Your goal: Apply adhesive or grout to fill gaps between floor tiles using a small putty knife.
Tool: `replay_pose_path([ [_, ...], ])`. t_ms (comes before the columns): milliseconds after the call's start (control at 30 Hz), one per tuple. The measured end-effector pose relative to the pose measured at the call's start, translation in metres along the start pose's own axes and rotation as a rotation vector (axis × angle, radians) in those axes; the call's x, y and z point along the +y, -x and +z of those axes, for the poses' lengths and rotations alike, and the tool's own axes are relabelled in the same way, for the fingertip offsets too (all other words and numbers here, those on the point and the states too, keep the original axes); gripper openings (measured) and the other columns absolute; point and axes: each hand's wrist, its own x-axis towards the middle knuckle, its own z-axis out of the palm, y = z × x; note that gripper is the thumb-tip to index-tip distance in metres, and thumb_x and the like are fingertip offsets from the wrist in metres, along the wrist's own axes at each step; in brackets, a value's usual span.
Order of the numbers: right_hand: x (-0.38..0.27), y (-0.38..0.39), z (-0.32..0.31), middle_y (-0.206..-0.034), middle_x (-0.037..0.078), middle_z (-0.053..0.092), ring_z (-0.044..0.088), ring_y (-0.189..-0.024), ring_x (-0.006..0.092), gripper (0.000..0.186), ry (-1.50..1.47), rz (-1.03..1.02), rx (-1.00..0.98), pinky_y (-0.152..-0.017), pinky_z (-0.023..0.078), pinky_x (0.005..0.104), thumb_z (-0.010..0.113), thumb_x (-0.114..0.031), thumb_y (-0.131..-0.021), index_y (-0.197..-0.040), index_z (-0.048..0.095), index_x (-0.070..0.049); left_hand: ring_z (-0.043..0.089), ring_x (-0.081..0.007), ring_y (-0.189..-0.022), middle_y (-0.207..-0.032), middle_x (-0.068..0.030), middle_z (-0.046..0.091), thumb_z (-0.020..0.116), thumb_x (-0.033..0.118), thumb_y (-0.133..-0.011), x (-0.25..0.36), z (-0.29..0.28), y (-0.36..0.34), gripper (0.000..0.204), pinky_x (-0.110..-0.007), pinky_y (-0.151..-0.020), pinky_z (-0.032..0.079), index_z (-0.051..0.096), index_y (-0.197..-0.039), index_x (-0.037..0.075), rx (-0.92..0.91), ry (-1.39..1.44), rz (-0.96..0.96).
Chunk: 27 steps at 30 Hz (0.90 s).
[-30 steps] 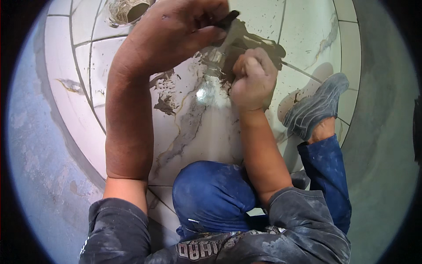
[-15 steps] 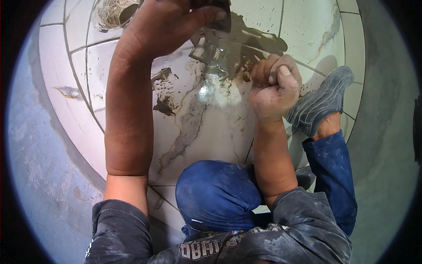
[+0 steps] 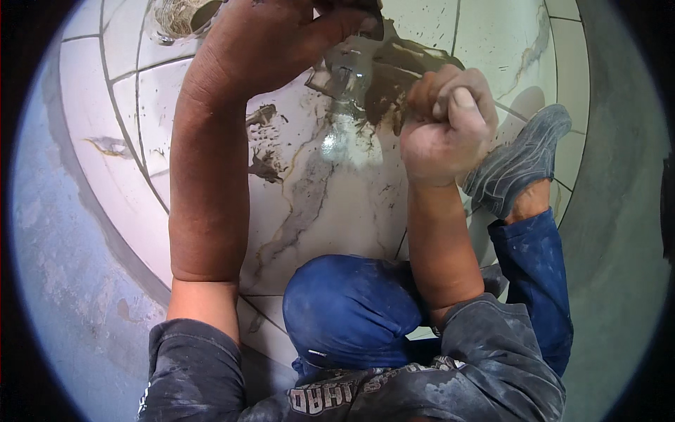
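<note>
My left hand [image 3: 271,49] reaches over the floor to the top edge of the view. Its thumb presses on a dark, smooth-edged piece [image 3: 377,22]; most of that piece is cut off, so its kind cannot be made out. Below it a wet grey-brown paste [image 3: 397,67] is smeared over a white marbled tile [image 3: 351,225]. My right hand [image 3: 450,126] is closed in a fist just above the paste's right part, thumb on top. Whatever the fist may hold is hidden. Drier dark smudges [image 3: 266,144] lie beside my left forearm.
At the upper left lies a beige, fibrous-looking round thing [image 3: 176,17] with a dark hollow. My bent knee [image 3: 344,302] in blue trousers is at the near middle. A grey shoe [image 3: 524,162] stands on the tiles to the right. Dark joint lines [image 3: 140,133] divide the tiles.
My right fist has shifted slightly up and to the right. The left hand, with the dark piece, has also moved a little right and towards the top edge.
</note>
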Motion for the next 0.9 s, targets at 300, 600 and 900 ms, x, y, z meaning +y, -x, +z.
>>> replay_pose_path([
  [300,0.024,0.004,0.007,-0.062,0.006,0.043,0.035,-0.051,0.0118,0.016,0.340,-0.013,-0.016,-0.048,0.030,0.0277,0.043,-0.010,-0.085,-0.072,0.045,-0.002,0.066,-0.0200,-0.066,-0.071,-0.0077,0.066,0.067,0.002,-0.084,-0.009,-0.005,0.004,0.005,-0.031,-0.063,0.051,0.065,-0.080,0.003,-0.074,0.032,0.004],
  [600,0.003,0.004,0.006,-0.062,0.006,0.040,0.032,-0.053,0.0115,0.018,0.251,0.007,0.069,-0.048,0.029,0.0291,0.043,-0.013,-0.084,-0.069,0.040,-0.004,0.066,-0.0212,-0.066,-0.072,-0.0085,0.066,0.066,0.001,-0.084,-0.009,-0.003,0.005,0.005,-0.031,-0.062,0.051,0.064,-0.080,0.003,-0.072,0.015,-0.034],
  [900,0.019,0.004,0.001,-0.061,0.005,0.044,0.037,-0.054,0.0104,0.016,0.445,-0.017,-0.018,-0.049,0.030,0.0274,0.038,-0.005,-0.084,-0.075,0.049,0.001,0.066,-0.0198,-0.067,-0.072,-0.0078,0.067,0.068,-0.001,-0.081,0.011,-0.002,0.012,0.006,-0.031,-0.063,0.052,0.065,-0.080,0.003,-0.032,-0.107,-0.094],
])
